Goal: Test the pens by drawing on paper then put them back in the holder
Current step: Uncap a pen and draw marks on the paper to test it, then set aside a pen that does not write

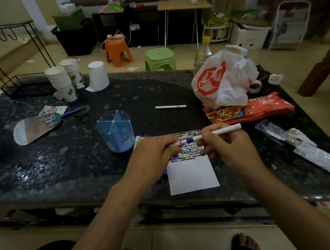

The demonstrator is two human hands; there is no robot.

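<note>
Your right hand [224,145] has its fingers curled round the white barrel of a blue-banded pen [217,133], holding it nearly level just above the paper [192,173]. Your left hand [155,156] pinches the pen's other end between thumb and fingertips; whether that end is a cap coming off or going on, you cannot tell from here. Both hands meet over the far part of the paper, which is covered in rows of small coloured marks, while the near part is blank white.

The blue holder [116,131] stands upright just to the left of the paper, beyond your left hand, and its divided compartments look empty. A second pen [170,106], white with a pink band, lies flat on the dark table [63,165] beyond the paper, well apart from it. To the right of the paper and farther back sits a white plastic bag [224,82] with red print, resting on a red packet [259,108].
</note>
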